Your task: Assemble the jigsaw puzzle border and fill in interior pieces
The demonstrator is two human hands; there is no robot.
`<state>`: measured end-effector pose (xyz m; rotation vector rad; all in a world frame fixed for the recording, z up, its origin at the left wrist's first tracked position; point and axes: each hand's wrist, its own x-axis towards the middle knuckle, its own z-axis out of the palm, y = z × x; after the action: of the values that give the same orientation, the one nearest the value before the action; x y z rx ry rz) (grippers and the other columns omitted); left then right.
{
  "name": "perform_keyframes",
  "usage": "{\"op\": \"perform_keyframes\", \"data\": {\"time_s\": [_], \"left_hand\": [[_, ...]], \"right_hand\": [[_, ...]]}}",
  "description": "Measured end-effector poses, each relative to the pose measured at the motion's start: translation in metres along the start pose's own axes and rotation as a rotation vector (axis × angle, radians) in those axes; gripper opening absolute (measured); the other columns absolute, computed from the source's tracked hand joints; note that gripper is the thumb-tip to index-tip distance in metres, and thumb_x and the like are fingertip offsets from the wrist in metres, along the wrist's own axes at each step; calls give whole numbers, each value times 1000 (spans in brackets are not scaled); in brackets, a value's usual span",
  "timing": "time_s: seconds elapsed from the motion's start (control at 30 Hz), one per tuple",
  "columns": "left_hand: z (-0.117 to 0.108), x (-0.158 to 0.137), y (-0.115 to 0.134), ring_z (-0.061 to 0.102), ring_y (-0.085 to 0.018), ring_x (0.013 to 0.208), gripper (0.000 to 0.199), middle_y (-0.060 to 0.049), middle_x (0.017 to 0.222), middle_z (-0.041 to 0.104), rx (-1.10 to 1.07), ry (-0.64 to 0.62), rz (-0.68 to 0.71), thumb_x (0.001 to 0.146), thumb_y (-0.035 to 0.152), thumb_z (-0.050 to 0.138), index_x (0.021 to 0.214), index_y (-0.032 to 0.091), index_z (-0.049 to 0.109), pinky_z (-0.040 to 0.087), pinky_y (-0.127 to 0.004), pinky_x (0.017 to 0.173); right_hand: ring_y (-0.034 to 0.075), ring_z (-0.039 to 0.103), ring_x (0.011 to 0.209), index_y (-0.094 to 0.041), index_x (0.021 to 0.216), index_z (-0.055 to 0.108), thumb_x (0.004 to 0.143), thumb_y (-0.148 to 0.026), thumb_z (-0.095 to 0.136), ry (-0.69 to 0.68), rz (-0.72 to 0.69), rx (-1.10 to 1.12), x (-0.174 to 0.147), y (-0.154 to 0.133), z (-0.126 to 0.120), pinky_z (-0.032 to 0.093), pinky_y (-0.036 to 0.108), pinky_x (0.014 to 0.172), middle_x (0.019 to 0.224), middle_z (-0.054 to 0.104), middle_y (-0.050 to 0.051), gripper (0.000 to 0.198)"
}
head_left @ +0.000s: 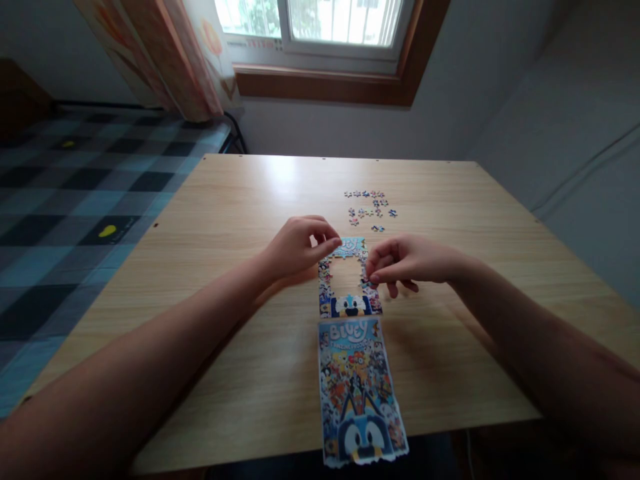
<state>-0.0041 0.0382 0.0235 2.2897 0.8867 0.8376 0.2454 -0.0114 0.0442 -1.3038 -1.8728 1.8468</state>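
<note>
A partly assembled jigsaw puzzle lies flat on the table, its border joined around a bare middle. My left hand is at its upper left corner, thumb and forefinger closed in a pinch; anything between the tips is too small to make out. At the right border, my right hand pinches a small dark puzzle piece against the edge, with its other fingers curled below. Nearer me lies a printed picture sheet with a ragged bottom edge, showing a blue cartoon dog and the word BLUEY.
Several loose puzzle pieces are spread beyond the puzzle on the wooden table. The sheet's lower end reaches the table's front edge. A bed with a checked cover stands at left, a curtained window ahead, walls behind and right.
</note>
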Motion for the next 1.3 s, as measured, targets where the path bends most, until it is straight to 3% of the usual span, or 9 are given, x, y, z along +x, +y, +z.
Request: {"op": "perform_keyframes", "data": {"time_s": [0.13,0.23,0.67,0.77,0.9,1.0,1.17,1.23,1.3], "left_hand": [[-6,3,15,59,-15,65,20,-4,76,71,0,-293,-9,84,37,64,76,23,76,48,-29,60],[-11,4,20,60,-16,67,20,-5,77,71,-33,-381,-22,82,39,64,76,24,77,47,-29,59],[-3,2,16,58,-11,66,18,-5,79,73,-59,-469,18,85,29,64,83,17,78,43,-24,60],[-2,1,17,58,-12,66,19,-5,78,73,-41,-502,-23,85,28,64,83,16,78,43,-25,60],[-1,0,17,59,-13,66,21,-5,75,73,-28,-509,-74,86,31,62,84,16,77,44,-25,62],[0,0,17,59,-12,66,23,-4,73,72,-42,-500,-95,86,33,61,84,17,77,43,-25,62],[0,1,16,59,-14,65,26,-4,73,72,-19,-538,-101,88,36,59,85,17,76,45,-26,63],[-3,1,14,62,-16,73,27,-5,79,72,72,-510,-36,90,38,57,85,18,75,49,-30,71],[-7,0,11,64,-24,100,26,-9,104,73,215,-416,70,89,42,61,93,20,74,50,-39,90]], "right_hand": [[14,71,61,-19,92,69,81,-33,74,59,-16,33,5,0,12,38,14,32,82,76,5,19],[15,72,62,-19,94,69,82,-33,74,79,-28,39,5,-1,15,36,15,31,84,76,5,19],[15,71,58,-20,96,59,86,-33,71,79,-65,47,8,2,16,28,15,29,86,77,6,21],[15,73,62,-19,92,61,85,-30,72,52,-84,63,8,3,16,38,17,36,85,76,5,17],[14,71,64,-18,86,66,82,-29,73,89,-201,30,10,5,17,56,25,58,72,71,1,13],[13,68,63,-18,85,69,82,-31,74,168,-278,-26,13,7,18,55,26,59,71,69,1,14],[11,62,60,-17,86,70,81,-29,72,197,-276,-30,16,11,22,50,25,56,69,68,1,13],[12,62,64,-17,86,71,80,-25,72,208,-270,-63,17,12,23,49,25,57,73,69,1,9],[12,62,67,-17,86,72,80,-20,71,211,-259,-113,16,11,25,48,25,59,75,71,2,7]]}}
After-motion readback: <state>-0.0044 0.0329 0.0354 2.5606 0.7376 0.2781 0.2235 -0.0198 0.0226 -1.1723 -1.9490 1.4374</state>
